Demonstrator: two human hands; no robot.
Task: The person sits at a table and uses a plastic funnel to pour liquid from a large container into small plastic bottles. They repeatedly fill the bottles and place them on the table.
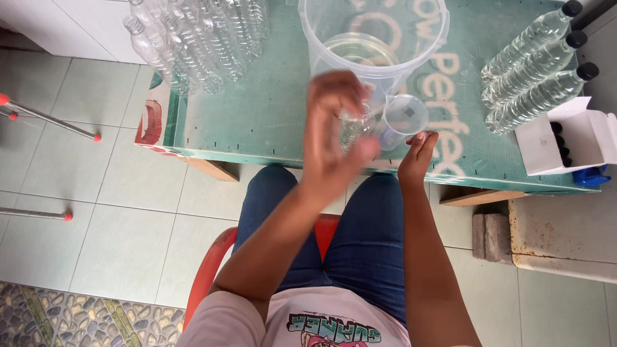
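My left hand [334,132] is raised over the table's front edge and is closed around a clear plastic bottle [353,128], which is blurred. My right hand [416,154] holds a small clear measuring cup [403,119] tilted toward the bottle's mouth. Just behind both hands stands a large clear bucket [373,32] with liquid at its bottom.
Several empty clear bottles [193,38] lie at the table's back left. Three filled bottles with black caps [533,71] lie at the right, beside a white box of black caps [565,144]. The green table [257,109] is low; I sit on a red chair [209,270]. Metal legs [48,119] stand left.
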